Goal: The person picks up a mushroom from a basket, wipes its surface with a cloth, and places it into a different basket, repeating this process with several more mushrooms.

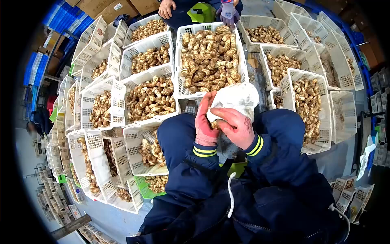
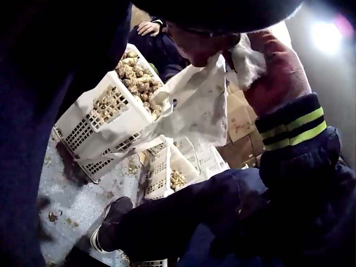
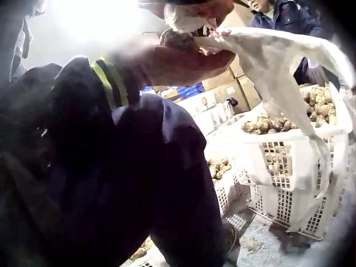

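In the head view my left hand (image 1: 206,124) is raised between the knees, its fingers curled round a small brown mushroom (image 1: 215,123). The mushroom (image 3: 177,39) appears dark and rounded in the right wrist view, mostly covered by fingers. My right hand (image 1: 237,129) meets the left one over it and pinches a white cloth (image 1: 237,97). The cloth (image 2: 200,103) hangs loosely from the hands toward the full basket in front. In the left wrist view the right hand (image 2: 278,75) has a fold of cloth bunched at its fingers.
A white plastic basket (image 1: 246,69) heaped with brown-and-white mushrooms (image 1: 209,57) stands just ahead. More part-filled baskets (image 1: 178,106) crowd both sides. Opposite sits another person, one hand bare (image 1: 167,9), the other in a purple glove (image 1: 228,14). Cardboard boxes (image 1: 140,5) are behind.
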`<state>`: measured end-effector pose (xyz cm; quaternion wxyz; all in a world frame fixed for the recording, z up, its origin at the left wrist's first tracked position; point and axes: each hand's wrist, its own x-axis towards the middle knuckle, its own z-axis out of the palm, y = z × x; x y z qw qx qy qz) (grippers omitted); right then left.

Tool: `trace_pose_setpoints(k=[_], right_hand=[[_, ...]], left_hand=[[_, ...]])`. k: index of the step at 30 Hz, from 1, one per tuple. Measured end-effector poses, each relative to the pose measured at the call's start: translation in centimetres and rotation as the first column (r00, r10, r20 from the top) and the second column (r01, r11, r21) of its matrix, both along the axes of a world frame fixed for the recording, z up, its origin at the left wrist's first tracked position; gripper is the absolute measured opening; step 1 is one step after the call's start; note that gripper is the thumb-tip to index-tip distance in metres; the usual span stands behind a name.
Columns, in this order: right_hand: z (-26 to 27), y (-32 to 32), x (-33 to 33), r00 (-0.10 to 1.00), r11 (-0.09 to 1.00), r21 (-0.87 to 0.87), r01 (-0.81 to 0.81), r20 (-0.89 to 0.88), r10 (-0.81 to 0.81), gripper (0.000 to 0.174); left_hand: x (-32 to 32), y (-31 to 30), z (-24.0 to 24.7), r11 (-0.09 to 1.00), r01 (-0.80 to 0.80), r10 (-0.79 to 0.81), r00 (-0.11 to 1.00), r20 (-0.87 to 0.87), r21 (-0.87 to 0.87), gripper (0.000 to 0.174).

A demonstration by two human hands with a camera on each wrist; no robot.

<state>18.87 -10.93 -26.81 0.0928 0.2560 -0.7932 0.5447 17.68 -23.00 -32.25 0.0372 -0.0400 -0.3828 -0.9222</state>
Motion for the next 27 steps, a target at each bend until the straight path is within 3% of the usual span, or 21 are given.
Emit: trace_pose_setpoints(k=[1,2,3,5,6,9,11,13,15,19,21,23,25,26,27], right_hand=[[0.2,0.1,0.2,0.988,0.998,-0.065,-0.024,0.153,0.034,0.026],[-0.7,0.3,-0.2,0.979,0.989,-0.133,-0.063,0.186,0.087,0.028],[-0.9,0.2,-0.5,0.978,0.989,-0.133,-0.065,0.188,0.09,0.028],[-1.3,-0.1,-0.9,0.773,0.877,-0.47,0.101,0.592,0.228,0.032],[-2.1,-0.3,-1.2,0.724,0.838,-0.539,0.086,0.612,0.319,0.035],[-3.1,0.0,-0.9,0.672,0.86,-0.496,0.124,0.679,0.295,0.036],[-3.6,-0.2,-0.9,0.706,0.816,-0.558,0.154,0.639,0.304,0.028],[-3.3,0.3,-1.3,0.657,0.882,-0.453,0.13,0.706,0.266,0.028],[-3.0,0.8,-1.3,0.622,0.867,-0.487,0.102,0.712,0.326,0.03],[-2.6,1.4,-1.8,0.621,0.792,-0.603,0.099,0.659,0.424,0.027],[-1.9,1.7,-1.9,0.544,0.671,-0.707,0.223,0.661,0.517,0.027],[-1.6,1.2,-1.7,0.547,0.67,-0.713,0.206,0.652,0.525,0.03],[-2.0,0.4,-1.3,0.704,0.902,-0.428,0.061,0.659,0.265,0.037],[-2.2,-0.2,-0.8,0.819,0.928,-0.364,0.076,0.554,0.15,0.041],[-2.3,0.0,-0.9,0.817,0.928,-0.364,0.078,0.556,0.15,0.041]], left_hand=[[0.0,0.0,0.1,0.996,-0.033,0.035,0.999,0.02,-0.083,0.043],[-0.2,0.1,0.2,0.993,-0.039,0.022,0.99,0.14,0.114,0.041],[-0.4,0.2,0.2,0.993,-0.042,0.025,0.99,0.142,0.113,0.041],[-0.5,0.5,0.2,0.991,0.007,-0.026,0.99,0.137,0.136,0.031],[-0.5,0.3,0.5,0.978,0.071,-0.103,0.982,0.16,0.195,0.03],[-0.3,0.6,0.3,0.989,0.023,-0.05,0.981,0.188,0.145,0.029],[-0.2,0.5,0.3,0.993,0.015,-0.035,0.984,0.174,0.113,0.029],[-0.5,0.4,0.1,0.983,0.07,-0.094,0.986,0.136,0.171,0.029],[-0.3,0.8,0.2,0.982,0.059,-0.077,0.992,0.096,0.178,0.029],[-0.4,1.1,0.5,0.954,0.06,-0.09,0.992,0.09,0.294,0.029],[-0.5,1.0,0.6,0.944,0.054,-0.083,0.994,0.077,0.326,0.029],[-0.4,0.9,0.8,0.989,0.046,-0.055,0.997,0.059,0.141,0.029],[-0.4,0.8,0.8,0.995,0.042,-0.051,0.993,0.109,0.089,0.029],[-0.4,0.9,0.8,0.997,0.032,-0.04,0.992,0.117,0.066,0.028],[-0.3,1.0,0.6,0.999,0.025,-0.03,0.992,0.124,0.043,0.028]])
